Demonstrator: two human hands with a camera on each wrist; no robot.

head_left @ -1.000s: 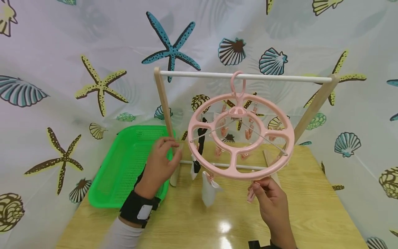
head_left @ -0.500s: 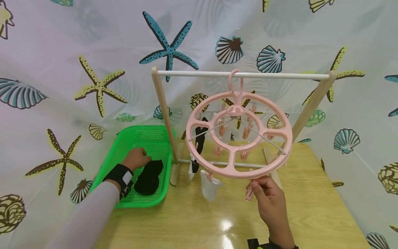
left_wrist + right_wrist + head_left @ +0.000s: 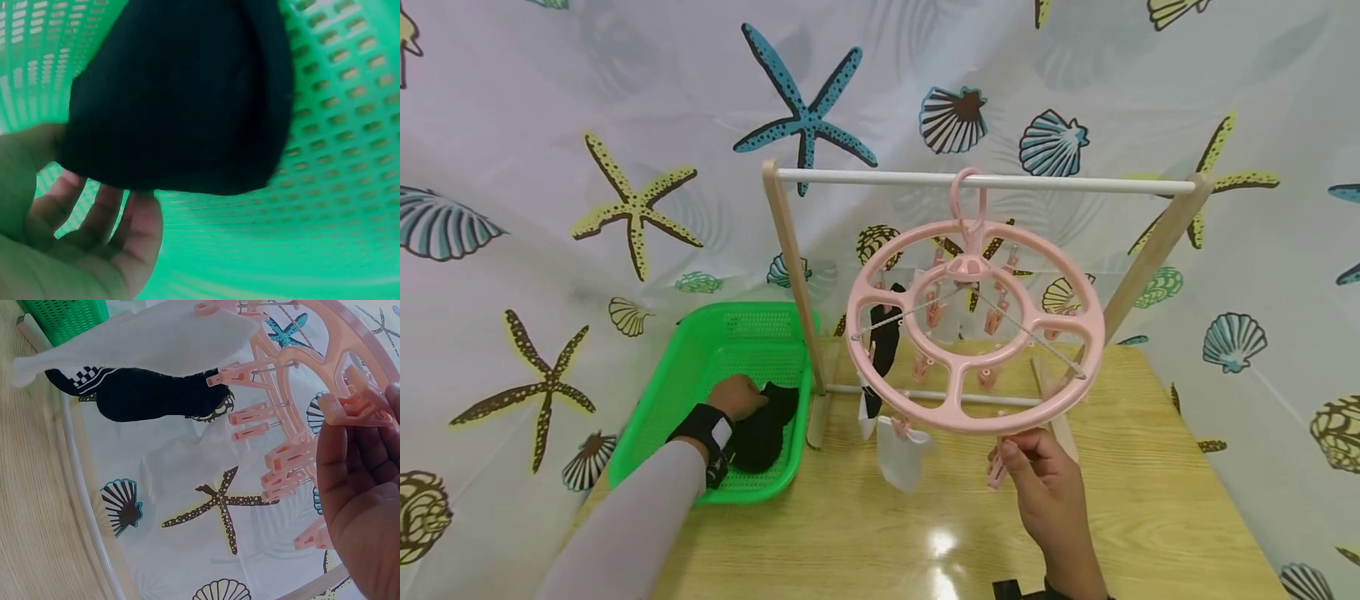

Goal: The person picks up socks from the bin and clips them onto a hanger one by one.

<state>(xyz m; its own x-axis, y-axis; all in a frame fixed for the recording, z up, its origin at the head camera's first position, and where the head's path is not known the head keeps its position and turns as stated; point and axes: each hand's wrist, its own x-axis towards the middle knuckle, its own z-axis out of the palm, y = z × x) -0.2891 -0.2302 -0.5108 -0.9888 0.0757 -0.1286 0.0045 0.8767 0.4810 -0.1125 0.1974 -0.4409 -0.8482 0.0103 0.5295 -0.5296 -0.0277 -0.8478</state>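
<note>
My left hand (image 3: 735,395) is inside the green basket (image 3: 752,495), pinching the edge of a black sock (image 3: 181,94) between thumb and fingers. The sock lies on the basket's perforated floor. At the front of a round pink clip hanger (image 3: 955,392), my right hand (image 3: 1051,487) grips a pink clothespin (image 3: 359,409) that dangles from the ring. A white sock (image 3: 899,458) hangs from a clip to the left of that hand. Further back on the hanger's left side, a black sock (image 3: 884,342) hangs too.
The hanger hooks over a white rod (image 3: 880,177) on a wooden-legged stand (image 3: 793,267). Several unused pink clips (image 3: 287,456) dangle beneath the ring. A lower white bar (image 3: 1000,400) spans the stand's feet on the wooden table (image 3: 850,533). A patterned curtain (image 3: 535,83) stands behind.
My left hand has moved from beside the stand's left leg into the basket and onto the black sock. The right hand keeps its hold on the clothespin; the white sock sways slightly.
</note>
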